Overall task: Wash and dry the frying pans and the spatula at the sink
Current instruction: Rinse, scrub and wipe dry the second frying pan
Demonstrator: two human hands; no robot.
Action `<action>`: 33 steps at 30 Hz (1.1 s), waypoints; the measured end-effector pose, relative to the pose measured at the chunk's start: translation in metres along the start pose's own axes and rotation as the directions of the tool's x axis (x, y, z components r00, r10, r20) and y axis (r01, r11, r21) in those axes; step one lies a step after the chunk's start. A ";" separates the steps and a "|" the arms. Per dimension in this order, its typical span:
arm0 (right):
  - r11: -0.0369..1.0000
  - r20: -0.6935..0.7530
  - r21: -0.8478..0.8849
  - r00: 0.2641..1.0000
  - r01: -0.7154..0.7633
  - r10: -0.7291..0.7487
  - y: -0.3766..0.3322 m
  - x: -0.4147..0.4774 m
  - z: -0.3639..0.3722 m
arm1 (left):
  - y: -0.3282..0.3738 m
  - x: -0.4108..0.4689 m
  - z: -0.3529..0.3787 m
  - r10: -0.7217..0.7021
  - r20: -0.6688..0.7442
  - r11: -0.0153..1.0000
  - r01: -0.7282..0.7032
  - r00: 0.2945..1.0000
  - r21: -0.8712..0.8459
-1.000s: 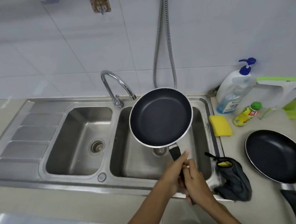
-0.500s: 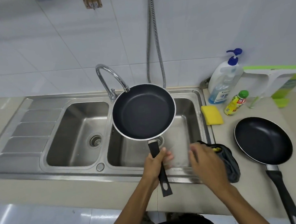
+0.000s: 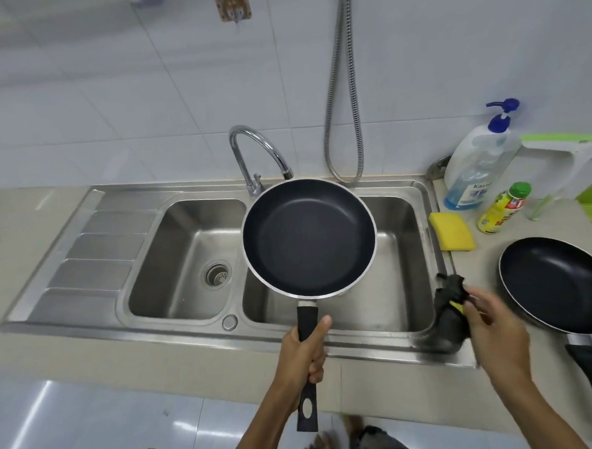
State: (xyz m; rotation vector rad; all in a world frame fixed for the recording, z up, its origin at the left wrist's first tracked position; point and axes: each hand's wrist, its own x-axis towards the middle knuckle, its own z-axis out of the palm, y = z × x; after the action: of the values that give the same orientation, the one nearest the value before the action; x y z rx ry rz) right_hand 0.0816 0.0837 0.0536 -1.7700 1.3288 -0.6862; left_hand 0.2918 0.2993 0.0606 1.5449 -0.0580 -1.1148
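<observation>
Two frying pans [image 3: 309, 237] [image 3: 558, 282], two bottles [image 3: 473, 167] [image 3: 503, 210], one sponge [image 3: 452, 231].

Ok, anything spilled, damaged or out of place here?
Nothing stands out. Left hand grips the held pan over the sink, right hand pinches the dark cloth at the rim, second pan lies on the counter.
</observation>
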 end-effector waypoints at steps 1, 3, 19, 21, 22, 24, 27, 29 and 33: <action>0.995 0.004 0.089 0.999 0.036 -0.036 -0.026 0.001 0.003 | 0.000 -0.003 -0.003 0.008 0.014 1.000 -0.008 1.000 0.001; 0.971 0.020 0.198 0.990 0.133 -0.140 -0.077 0.000 0.013 | 0.000 -0.011 -0.008 0.023 0.045 1.000 -0.024 0.999 0.011; 0.452 0.591 -0.477 0.655 0.754 -0.470 -0.157 -0.020 0.152 | -0.030 -0.082 -0.034 0.020 0.225 0.976 -0.068 0.974 0.208; 0.424 0.461 -0.625 0.748 0.655 -0.477 -0.161 0.020 0.130 | -0.026 -0.085 -0.030 0.044 0.237 0.977 -0.091 0.971 0.193; 0.423 0.413 -0.665 0.775 0.616 -0.479 -0.157 0.037 0.113 | -0.022 -0.085 -0.029 0.052 0.241 0.981 -0.095 0.969 0.170; 0.405 0.375 -0.700 0.786 0.588 -0.492 -0.139 0.050 0.075 | -0.010 -0.079 -0.031 0.063 0.260 0.986 -0.101 0.963 0.134; 0.494 0.484 -0.598 0.776 0.631 -0.406 -0.117 -0.003 0.036 | 0.011 -0.066 -0.036 0.082 0.275 0.978 -0.131 0.958 0.165; 0.620 0.599 -0.427 0.720 0.658 -0.351 -0.125 -0.057 0.045 | 0.021 -0.058 -0.035 0.117 0.279 0.948 -0.191 0.953 0.253; 0.535 0.553 -0.387 0.653 0.751 -0.517 -0.183 -0.042 0.099 | 0.032 -0.059 -0.024 0.203 0.306 0.839 -0.326 0.930 0.435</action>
State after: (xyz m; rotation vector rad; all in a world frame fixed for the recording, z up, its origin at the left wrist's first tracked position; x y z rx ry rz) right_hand 0.2430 0.1745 0.1569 -2.8200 0.5756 -0.2495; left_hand 0.2920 0.3417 0.1184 1.7504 -0.7552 -1.1104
